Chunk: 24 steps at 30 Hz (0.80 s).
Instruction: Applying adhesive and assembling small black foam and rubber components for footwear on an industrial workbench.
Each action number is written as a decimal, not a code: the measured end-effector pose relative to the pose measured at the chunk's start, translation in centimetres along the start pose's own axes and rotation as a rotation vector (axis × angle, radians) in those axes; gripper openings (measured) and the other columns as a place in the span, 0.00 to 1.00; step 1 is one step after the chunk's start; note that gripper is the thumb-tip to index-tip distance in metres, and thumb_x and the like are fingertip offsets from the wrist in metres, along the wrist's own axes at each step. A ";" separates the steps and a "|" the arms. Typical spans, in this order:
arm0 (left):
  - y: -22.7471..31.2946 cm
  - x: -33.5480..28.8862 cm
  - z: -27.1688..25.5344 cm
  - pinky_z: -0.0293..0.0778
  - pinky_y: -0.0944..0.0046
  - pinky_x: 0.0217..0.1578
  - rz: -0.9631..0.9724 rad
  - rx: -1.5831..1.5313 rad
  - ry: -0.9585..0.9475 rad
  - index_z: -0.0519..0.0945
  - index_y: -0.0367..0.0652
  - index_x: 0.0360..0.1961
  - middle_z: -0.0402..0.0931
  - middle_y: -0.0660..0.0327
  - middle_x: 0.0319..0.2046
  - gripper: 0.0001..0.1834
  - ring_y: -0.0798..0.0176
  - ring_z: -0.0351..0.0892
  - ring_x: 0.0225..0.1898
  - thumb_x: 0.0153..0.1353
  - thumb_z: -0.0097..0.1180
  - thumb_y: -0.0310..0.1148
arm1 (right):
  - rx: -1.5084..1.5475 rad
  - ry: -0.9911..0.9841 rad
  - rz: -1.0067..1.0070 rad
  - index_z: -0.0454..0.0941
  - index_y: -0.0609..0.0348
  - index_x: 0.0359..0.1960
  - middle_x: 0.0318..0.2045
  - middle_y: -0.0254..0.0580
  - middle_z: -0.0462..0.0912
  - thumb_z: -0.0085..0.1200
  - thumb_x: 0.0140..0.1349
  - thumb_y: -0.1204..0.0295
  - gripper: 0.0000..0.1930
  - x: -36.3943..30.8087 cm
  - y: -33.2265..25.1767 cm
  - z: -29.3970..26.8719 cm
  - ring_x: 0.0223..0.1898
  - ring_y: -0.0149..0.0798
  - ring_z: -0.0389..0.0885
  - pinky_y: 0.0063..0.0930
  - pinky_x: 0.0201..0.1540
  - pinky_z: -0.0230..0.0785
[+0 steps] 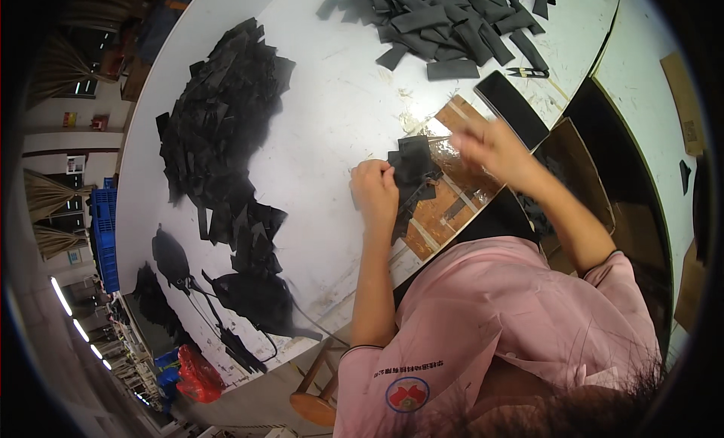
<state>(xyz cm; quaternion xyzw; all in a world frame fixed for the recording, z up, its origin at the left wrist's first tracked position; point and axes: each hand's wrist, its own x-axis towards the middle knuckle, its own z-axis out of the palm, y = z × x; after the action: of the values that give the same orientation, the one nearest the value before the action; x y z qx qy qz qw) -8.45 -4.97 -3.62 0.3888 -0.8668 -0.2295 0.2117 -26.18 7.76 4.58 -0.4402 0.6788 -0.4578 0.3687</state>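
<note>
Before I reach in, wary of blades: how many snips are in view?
1: the snips lie on the white table beside the black flat device. More could be hidden under the black pieces.

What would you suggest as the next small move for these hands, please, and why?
Perhaps bring the right hand to the right edge of the black fabric pieces: the left hand is at their left edge, while the right, blurred, shows beyond their other side, above the brown board. That might steady both sides.
</note>
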 end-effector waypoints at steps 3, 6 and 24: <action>0.2 -0.9 -2.4 0.68 0.64 0.37 -0.159 -0.408 0.112 0.75 0.37 0.28 0.74 0.58 0.30 0.05 0.60 0.72 0.34 0.47 0.55 0.23 | 0.114 -0.195 0.110 0.72 0.66 0.22 0.13 0.44 0.70 0.50 0.54 0.66 0.13 -3.7 0.8 3.6 0.18 0.36 0.72 0.29 0.23 0.64; 1.1 -2.0 -5.5 0.70 0.69 0.37 -0.343 -0.858 0.092 0.76 0.36 0.29 0.76 0.59 0.31 0.06 0.68 0.73 0.32 0.47 0.56 0.19 | -0.004 -0.167 0.022 0.73 0.66 0.27 0.16 0.42 0.70 0.54 0.52 0.65 0.13 -4.4 0.1 5.9 0.19 0.35 0.71 0.28 0.25 0.65; 6.9 -6.5 -6.3 0.68 0.75 0.28 -0.370 -0.925 0.131 0.72 0.34 0.35 0.73 0.61 0.26 0.10 0.74 0.70 0.26 0.56 0.49 0.30 | -0.265 0.365 -0.467 0.72 0.63 0.19 0.18 0.42 0.70 0.60 0.39 0.77 0.07 -3.9 0.4 8.4 0.21 0.41 0.71 0.31 0.23 0.63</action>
<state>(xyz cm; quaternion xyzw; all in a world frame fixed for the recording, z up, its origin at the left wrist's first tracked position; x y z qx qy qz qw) -5.02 2.65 4.11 0.4147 -0.5758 -0.5986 0.3717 -17.39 8.95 2.01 -0.5390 0.6678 -0.5092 0.0655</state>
